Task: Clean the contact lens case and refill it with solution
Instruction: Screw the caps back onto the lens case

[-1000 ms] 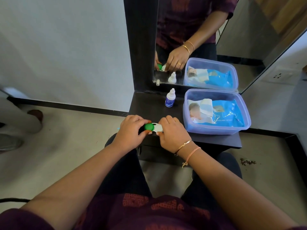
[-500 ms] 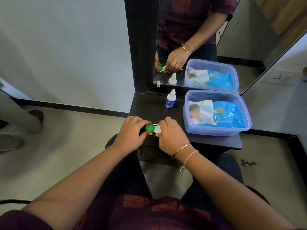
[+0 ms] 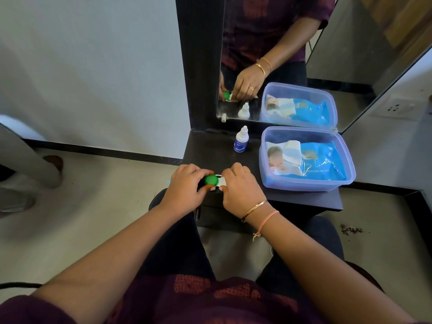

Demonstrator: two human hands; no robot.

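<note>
A white contact lens case (image 3: 221, 182) lies at the front edge of the dark shelf (image 3: 210, 150). Its left well carries a green cap (image 3: 211, 180). My left hand (image 3: 187, 186) pinches that green cap between thumb and fingers. My right hand (image 3: 240, 188) covers and grips the right half of the case, hiding that side. A small white solution bottle (image 3: 241, 139) with a blue label stands upright, capped, further back near the mirror.
A clear plastic box (image 3: 306, 183) holding a blue wet-wipes pack sits on the shelf's right side. A mirror (image 3: 292, 43) rises behind the shelf and reflects my hands. Another person's leg and foot (image 3: 35, 164) are at the far left on the floor.
Both hands stay on the case at the shelf's front edge. My right hand has shifted slightly over the right half. The person at the left has moved their leg.
</note>
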